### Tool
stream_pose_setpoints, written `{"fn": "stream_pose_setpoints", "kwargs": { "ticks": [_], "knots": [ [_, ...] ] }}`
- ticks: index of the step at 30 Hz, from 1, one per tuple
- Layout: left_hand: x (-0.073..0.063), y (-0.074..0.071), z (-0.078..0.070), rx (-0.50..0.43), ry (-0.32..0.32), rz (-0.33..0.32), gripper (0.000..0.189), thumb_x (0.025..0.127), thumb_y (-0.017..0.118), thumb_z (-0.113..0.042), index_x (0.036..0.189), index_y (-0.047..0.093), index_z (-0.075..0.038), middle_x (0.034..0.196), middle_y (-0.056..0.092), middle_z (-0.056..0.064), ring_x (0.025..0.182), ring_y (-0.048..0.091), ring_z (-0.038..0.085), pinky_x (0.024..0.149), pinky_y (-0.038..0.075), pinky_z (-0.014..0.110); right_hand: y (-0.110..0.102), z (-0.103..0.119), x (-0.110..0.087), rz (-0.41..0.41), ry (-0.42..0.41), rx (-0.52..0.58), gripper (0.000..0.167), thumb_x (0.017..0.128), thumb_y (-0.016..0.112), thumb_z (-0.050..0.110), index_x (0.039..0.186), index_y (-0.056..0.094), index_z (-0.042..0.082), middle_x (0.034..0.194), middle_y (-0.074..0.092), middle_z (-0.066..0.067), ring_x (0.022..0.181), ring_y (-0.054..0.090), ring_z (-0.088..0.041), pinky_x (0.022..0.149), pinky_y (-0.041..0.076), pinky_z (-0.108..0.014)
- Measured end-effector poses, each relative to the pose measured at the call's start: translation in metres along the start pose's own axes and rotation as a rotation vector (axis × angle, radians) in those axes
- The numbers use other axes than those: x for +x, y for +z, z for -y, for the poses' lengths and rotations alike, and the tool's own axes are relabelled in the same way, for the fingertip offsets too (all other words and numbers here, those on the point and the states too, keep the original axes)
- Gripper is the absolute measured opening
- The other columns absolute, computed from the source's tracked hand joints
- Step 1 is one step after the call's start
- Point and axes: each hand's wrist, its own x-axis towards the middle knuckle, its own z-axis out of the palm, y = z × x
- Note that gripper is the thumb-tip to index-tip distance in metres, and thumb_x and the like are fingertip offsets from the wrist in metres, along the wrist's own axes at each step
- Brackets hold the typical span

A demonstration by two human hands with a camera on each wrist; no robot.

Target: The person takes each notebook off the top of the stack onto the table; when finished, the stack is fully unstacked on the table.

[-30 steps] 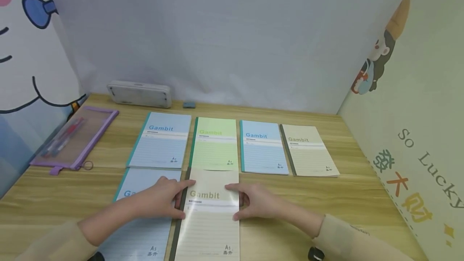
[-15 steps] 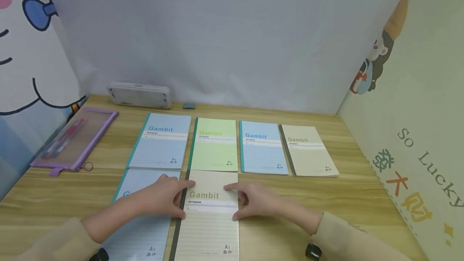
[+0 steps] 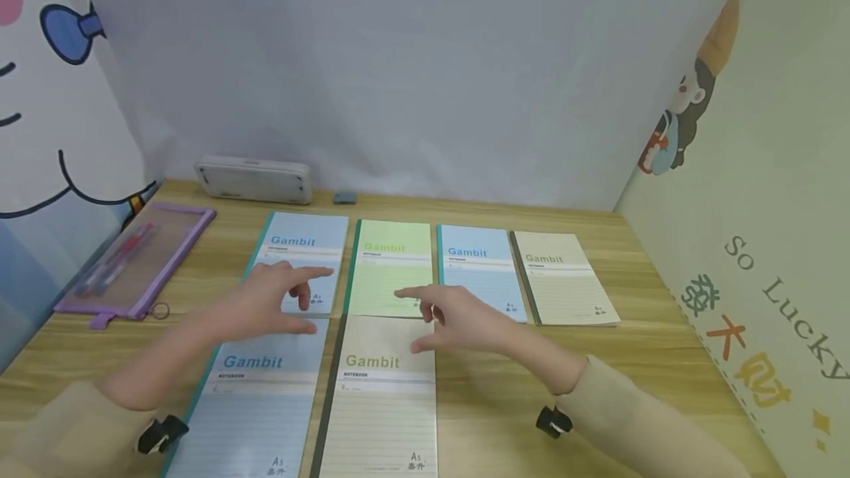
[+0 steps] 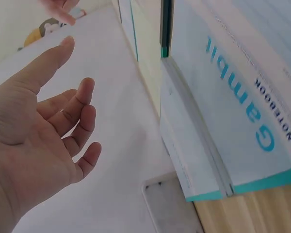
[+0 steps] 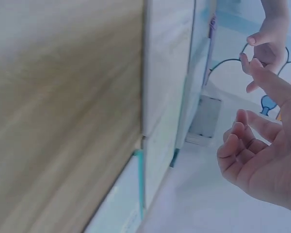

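My left hand (image 3: 268, 301) hovers over the two blue notebooks on the left, holding nothing, its index finger extended and thumb apart. Beneath it are the back blue notebook (image 3: 308, 231) and the front blue notebook (image 3: 259, 404). My right hand (image 3: 458, 319), also holding nothing, is raised over the seam between the green notebook (image 3: 392, 242) and the front cream notebook (image 3: 385, 404). In both wrist views the fingers are loosely bent around nothing. The front cream notebook lies flat, its dark spine beside the front blue notebook.
Farther right lie another blue notebook (image 3: 481, 271) and a back cream notebook (image 3: 564, 279). A purple-edged mesh pouch (image 3: 179, 257) with pens is at the left. A pale case (image 3: 252, 181) and a small grey-blue block (image 3: 344, 198) stand by the back curtain (image 3: 425, 80).
Both hands have let go of the front cream notebook's sides and lifted away from it. The left moved left and up, the right slightly up. The notebook stays in place below the green one.
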Motion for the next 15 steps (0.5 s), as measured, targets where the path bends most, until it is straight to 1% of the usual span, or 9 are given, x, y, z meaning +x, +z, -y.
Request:
{"fn": "stream_pose_setpoints", "kwargs": {
  "ticks": [2,4,7,9,12,15],
  "knots": [
    [0.002,-0.008,0.009,0.002,-0.002,-0.036,0.076,0.075,0.080,-0.032,0.139,0.046,-0.011,0.079,0.056,-0.016,0.078,0.046,0.012,0.083,0.033,0.046,-0.007,0.004,0.007,-0.013,-0.009,0.001,0.072,0.078,0.078,0.029,0.141,0.045,0.019,0.088,0.056,-0.002,0.066,0.046,-0.016,0.059,0.039,-0.023],
    [0.003,-0.017,0.017,-0.003,-0.014,-0.060,0.075,0.076,0.079,-0.031,0.140,0.045,-0.011,0.084,0.058,-0.012,0.083,0.050,0.014,0.085,0.036,0.046,-0.012,0.007,0.015,-0.026,-0.016,0.003,0.073,0.079,0.077,0.030,0.142,0.043,0.019,0.094,0.055,0.003,0.075,0.051,-0.019,0.064,0.042,-0.025],
    [0.004,-0.030,0.029,-0.025,-0.032,-0.071,0.075,0.079,0.077,-0.033,0.141,0.043,-0.008,0.097,0.061,-0.003,0.093,0.055,0.019,0.083,0.043,0.043,-0.018,0.010,0.027,-0.043,-0.031,0.000,0.073,0.080,0.076,0.032,0.143,0.041,0.019,0.105,0.056,0.003,0.089,0.055,-0.020,0.071,0.045,-0.027],
    [0.005,-0.036,0.038,-0.031,-0.049,-0.072,0.076,0.080,0.075,-0.037,0.142,0.041,-0.006,0.105,0.061,0.004,0.102,0.056,0.025,0.083,0.047,0.044,-0.021,0.011,0.036,-0.050,-0.031,-0.002,0.073,0.081,0.075,0.034,0.144,0.040,0.021,0.113,0.056,0.002,0.097,0.055,-0.017,0.073,0.047,-0.027],
    [0.005,-0.041,0.051,-0.036,-0.082,-0.080,0.081,0.080,0.073,-0.044,0.143,0.039,-0.005,0.118,0.059,0.013,0.113,0.052,0.033,0.088,0.045,0.050,-0.022,0.013,0.049,-0.060,-0.023,-0.004,0.074,0.082,0.074,0.036,0.145,0.038,0.022,0.125,0.053,0.000,0.108,0.054,-0.017,0.079,0.049,-0.029],
    [0.006,-0.040,0.065,-0.030,-0.118,-0.098,0.085,0.078,0.073,-0.048,0.143,0.039,-0.004,0.127,0.054,0.020,0.119,0.046,0.040,0.093,0.041,0.057,-0.020,0.013,0.062,-0.065,-0.004,-0.013,0.076,0.082,0.073,0.037,0.147,0.036,0.022,0.136,0.048,-0.003,0.119,0.050,-0.020,0.089,0.048,-0.034]
  ]
}}
